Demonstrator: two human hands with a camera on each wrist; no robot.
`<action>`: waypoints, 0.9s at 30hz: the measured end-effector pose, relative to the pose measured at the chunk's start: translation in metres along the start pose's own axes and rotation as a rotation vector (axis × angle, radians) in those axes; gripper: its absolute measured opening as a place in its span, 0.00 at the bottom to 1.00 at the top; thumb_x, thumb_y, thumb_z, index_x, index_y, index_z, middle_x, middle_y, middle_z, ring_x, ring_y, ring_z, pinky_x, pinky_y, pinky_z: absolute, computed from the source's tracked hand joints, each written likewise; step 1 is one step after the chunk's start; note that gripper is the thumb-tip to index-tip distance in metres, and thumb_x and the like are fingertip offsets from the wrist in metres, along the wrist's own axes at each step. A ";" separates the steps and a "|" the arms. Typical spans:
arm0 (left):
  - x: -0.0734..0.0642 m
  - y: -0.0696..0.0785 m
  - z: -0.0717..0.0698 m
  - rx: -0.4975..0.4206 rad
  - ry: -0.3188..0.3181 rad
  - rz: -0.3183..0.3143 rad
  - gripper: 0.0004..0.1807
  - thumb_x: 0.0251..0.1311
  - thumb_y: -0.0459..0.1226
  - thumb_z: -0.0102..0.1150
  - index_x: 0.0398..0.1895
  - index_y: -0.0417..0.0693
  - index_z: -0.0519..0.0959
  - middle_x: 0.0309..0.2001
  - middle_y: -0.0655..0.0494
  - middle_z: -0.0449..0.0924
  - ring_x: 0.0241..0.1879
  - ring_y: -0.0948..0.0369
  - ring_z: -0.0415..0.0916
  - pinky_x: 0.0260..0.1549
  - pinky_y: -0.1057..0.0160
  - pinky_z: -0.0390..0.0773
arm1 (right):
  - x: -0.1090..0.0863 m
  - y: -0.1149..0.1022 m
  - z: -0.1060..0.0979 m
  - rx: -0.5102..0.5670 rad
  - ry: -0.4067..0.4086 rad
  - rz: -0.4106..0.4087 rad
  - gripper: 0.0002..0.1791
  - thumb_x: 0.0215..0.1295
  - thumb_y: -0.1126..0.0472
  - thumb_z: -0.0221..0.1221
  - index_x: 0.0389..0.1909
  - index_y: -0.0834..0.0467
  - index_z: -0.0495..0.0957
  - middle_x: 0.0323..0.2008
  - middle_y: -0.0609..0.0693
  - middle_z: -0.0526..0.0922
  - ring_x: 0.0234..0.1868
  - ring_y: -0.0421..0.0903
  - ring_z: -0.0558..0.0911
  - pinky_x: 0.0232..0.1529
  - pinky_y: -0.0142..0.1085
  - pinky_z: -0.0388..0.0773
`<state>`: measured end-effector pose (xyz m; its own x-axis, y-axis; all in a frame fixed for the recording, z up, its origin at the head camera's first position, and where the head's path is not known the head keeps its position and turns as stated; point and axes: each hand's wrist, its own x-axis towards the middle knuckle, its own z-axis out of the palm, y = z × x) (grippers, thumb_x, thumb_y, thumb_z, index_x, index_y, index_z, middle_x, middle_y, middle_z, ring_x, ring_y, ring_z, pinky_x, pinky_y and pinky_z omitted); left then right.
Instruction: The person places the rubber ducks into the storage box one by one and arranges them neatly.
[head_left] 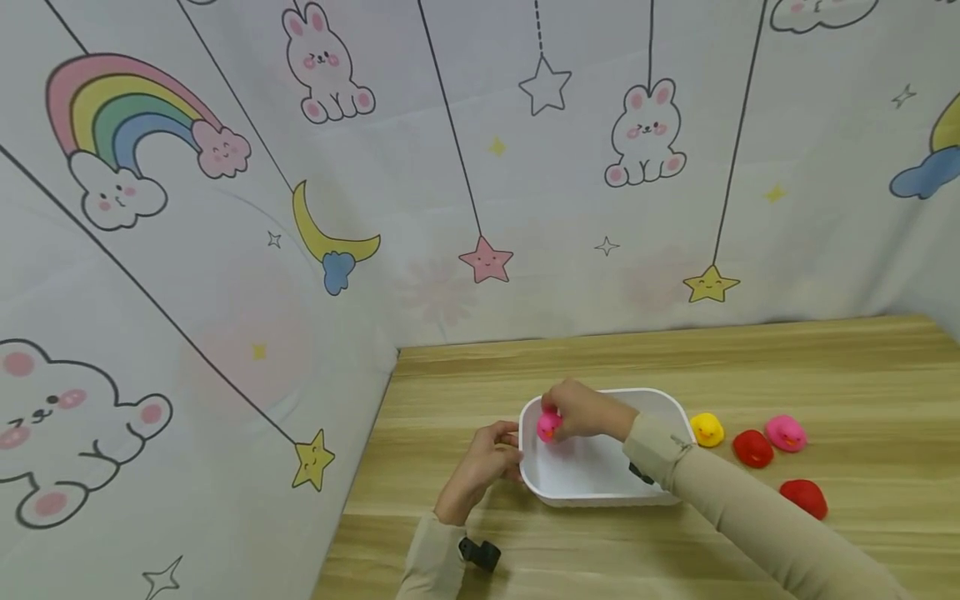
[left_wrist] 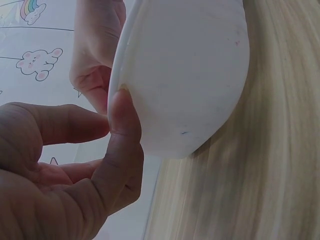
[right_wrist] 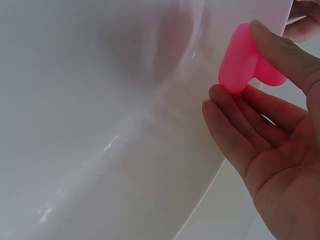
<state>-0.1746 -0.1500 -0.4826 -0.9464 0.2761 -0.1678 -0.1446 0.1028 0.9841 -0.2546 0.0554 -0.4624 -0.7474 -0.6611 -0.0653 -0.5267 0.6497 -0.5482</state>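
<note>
A white plastic basin point(head_left: 611, 500) sits on the wooden table. At its left end my left hand point(head_left: 482, 463) pinches the rim between thumb and finger, as the left wrist view shows on the basin wall point(left_wrist: 185, 75). My right hand point(head_left: 588, 411) reaches over the basin and holds a pink rubber duck point(head_left: 548, 427) inside, near the left wall. In the right wrist view the duck point(right_wrist: 240, 62) is pinched between the thumb and fingertips, above the basin floor. Part of the basin's right end is hidden by the right forearm.
Right of the basin lie a yellow rubber duck point(head_left: 707, 429), a red one point(head_left: 752, 448), another pink one point(head_left: 787, 433) and a second red one point(head_left: 804, 497) beside the right sleeve. A cloth point(head_left: 540, 192) with printed rabbits and stars hangs behind the table point(head_left: 420, 375).
</note>
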 end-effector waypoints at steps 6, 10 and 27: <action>-0.001 0.000 -0.001 0.010 -0.005 0.008 0.28 0.54 0.19 0.53 0.62 0.19 0.66 0.42 0.38 0.71 0.27 0.58 0.74 0.24 0.64 0.87 | 0.002 0.001 0.006 -0.009 -0.014 -0.051 0.18 0.53 0.67 0.73 0.45 0.67 0.84 0.29 0.46 0.78 0.31 0.42 0.73 0.32 0.31 0.76; -0.001 -0.001 -0.001 0.009 -0.005 0.010 0.29 0.53 0.19 0.53 0.62 0.19 0.67 0.41 0.41 0.71 0.26 0.60 0.73 0.24 0.63 0.87 | 0.002 0.001 0.009 -0.021 -0.006 -0.118 0.12 0.52 0.72 0.70 0.39 0.64 0.83 0.25 0.45 0.76 0.28 0.41 0.72 0.29 0.29 0.74; -0.001 -0.001 -0.001 0.002 -0.013 0.012 0.29 0.54 0.20 0.53 0.62 0.19 0.67 0.40 0.44 0.70 0.25 0.60 0.73 0.22 0.66 0.85 | -0.002 0.002 0.020 -0.070 0.029 -0.086 0.11 0.53 0.70 0.72 0.33 0.58 0.79 0.27 0.43 0.75 0.30 0.42 0.73 0.33 0.33 0.76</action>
<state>-0.1739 -0.1517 -0.4833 -0.9443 0.2897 -0.1563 -0.1323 0.1009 0.9861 -0.2454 0.0505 -0.4802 -0.7092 -0.7050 0.0038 -0.6154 0.6163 -0.4914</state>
